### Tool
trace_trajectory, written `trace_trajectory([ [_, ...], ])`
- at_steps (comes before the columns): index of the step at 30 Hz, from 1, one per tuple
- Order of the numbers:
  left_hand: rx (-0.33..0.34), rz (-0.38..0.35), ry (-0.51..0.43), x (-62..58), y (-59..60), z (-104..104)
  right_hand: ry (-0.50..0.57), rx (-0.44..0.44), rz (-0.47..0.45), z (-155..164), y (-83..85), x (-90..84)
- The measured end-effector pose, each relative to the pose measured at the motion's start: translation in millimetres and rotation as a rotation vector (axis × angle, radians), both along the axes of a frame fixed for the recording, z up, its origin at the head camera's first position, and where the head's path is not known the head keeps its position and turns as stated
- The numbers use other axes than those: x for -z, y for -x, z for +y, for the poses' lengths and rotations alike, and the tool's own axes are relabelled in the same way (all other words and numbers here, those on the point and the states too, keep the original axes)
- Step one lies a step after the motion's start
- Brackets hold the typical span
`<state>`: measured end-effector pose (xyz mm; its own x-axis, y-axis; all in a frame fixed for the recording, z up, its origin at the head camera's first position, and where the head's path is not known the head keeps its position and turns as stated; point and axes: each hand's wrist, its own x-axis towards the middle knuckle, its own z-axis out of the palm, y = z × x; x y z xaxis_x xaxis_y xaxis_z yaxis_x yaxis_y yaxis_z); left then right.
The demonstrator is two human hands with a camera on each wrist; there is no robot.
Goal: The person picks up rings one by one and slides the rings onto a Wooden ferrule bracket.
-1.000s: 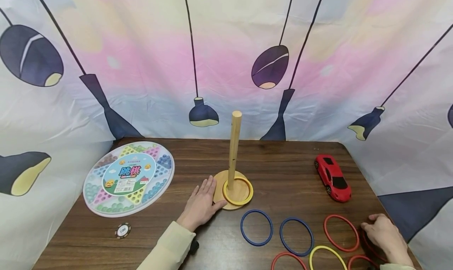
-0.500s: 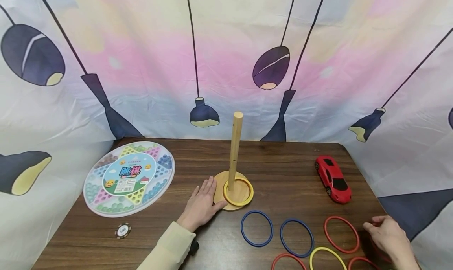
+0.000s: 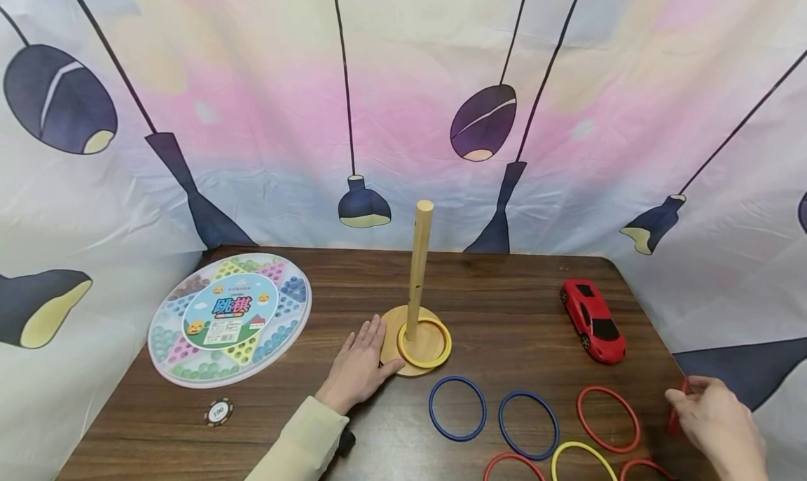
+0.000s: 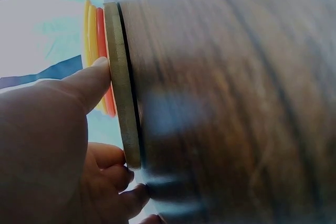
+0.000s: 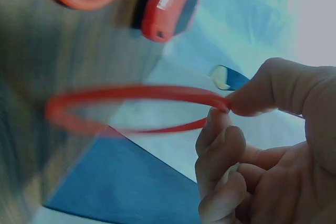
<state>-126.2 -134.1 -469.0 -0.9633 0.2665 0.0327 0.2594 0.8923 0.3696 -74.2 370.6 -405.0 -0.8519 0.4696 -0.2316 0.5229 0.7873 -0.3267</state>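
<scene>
My left hand point(image 3: 354, 372) rests against the left edge of the wooden base point(image 3: 392, 321), its fingers laid along the side and the thumb touching the near rim. From that base rises an upright wooden peg point(image 3: 419, 271). Rings circle it at the bottom: in the left wrist view, yellow rings point(image 4: 92, 30) stacked with a red one point(image 4: 101, 30) beneath. At the table's right edge my right hand point(image 3: 721, 421) pinches a red ring point(image 5: 131, 92) between thumb and fingertips. The ring is held up edge-on; in the head view the hand partly hides it.
Between the hands lie two blue rings point(image 3: 484, 405), a red ring point(image 3: 638, 425), a yellow ring point(image 3: 583, 444) and more red ones cut off by the frame. A red toy car point(image 3: 594, 320) stands at right. Leftward are a Chinese checkers set point(image 3: 230, 320) and a chip point(image 3: 218, 412).
My right hand has lifted a red ring off the table and moved slightly right with it. The left hand stays in place on the base.
</scene>
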Motion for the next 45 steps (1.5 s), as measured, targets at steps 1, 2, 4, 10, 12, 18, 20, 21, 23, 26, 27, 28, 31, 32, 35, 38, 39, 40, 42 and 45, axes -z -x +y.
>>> trace_trajectory([
  [1,-0.001,-0.001,0.0,0.1,-0.1,0.0,-0.013,-0.001,0.006,-0.6,-0.9,-2.4],
  [2,-0.001,-0.003,0.001,0.4,-0.1,0.0,-0.026,0.0,0.012,-1.1,-1.6,-4.7],
  [4,-0.003,-0.003,0.001,0.7,-0.1,0.0,-0.049,0.001,0.025,-2.3,-2.8,-8.8],
  [10,0.002,0.005,-0.001,1.7,0.1,-0.5,-0.079,0.023,0.109,-7.2,-5.3,-18.9],
  [12,0.003,0.007,-0.003,1.7,0.4,-0.9,-0.078,0.029,0.147,-10.0,-6.4,-23.0],
  [18,0.002,0.007,0.002,1.0,1.5,-1.3,-0.084,0.004,0.279,-22.6,-7.7,-40.8],
  [20,0.002,0.006,0.002,0.8,1.8,-1.1,-0.086,0.0,0.309,-29.0,-6.9,-46.1],
  [21,0.002,0.006,0.002,0.4,1.9,-0.9,-0.085,-0.003,0.322,-32.3,-6.4,-48.7],
  [23,0.003,0.006,0.004,-0.3,1.8,-0.5,-0.081,-0.005,0.335,-38.6,-5.0,-52.8],
  [26,0.003,0.004,0.005,-1.5,1.7,-0.2,-0.07,-0.027,0.363,-46.3,-3.1,-55.3],
  [27,0.003,0.001,0.004,-1.9,1.6,-0.1,-0.069,-0.039,0.372,-48.3,-2.7,-55.5],
  [28,0.003,0.0,0.002,-2.2,1.5,0.0,-0.066,-0.052,0.383,-50.2,-2.1,-55.2],
  [31,0.002,-0.004,0.002,-2.6,1.4,0.1,-0.05,-0.105,0.424,-56.2,-0.9,-53.2],
  [32,0.001,-0.005,0.003,-2.5,1.4,0.1,-0.043,-0.126,0.439,-58.2,-0.9,-52.6],
  [35,0.001,-0.006,0.006,-1.2,1.7,0.0,-0.008,-0.195,0.495,-65.6,-0.1,-51.2],
  [38,0.002,-0.001,0.01,-0.1,1.4,-0.1,0.029,-0.252,0.547,-74.3,1.5,-50.9],
  [39,0.002,0.002,0.008,0.1,1.2,-0.1,0.041,-0.265,0.565,-77.3,2.5,-51.3],
  [40,0.001,0.004,0.008,0.1,1.0,0.0,0.053,-0.277,0.577,-80.1,3.4,-51.7],
  [42,0.001,0.007,0.005,0.3,0.7,0.0,0.08,-0.297,0.603,-85.7,5.3,-52.2],
  [45,0.0,0.008,0.001,0.9,0.6,0.1,0.11,-0.334,0.649,-93.6,8.6,-52.6],
])
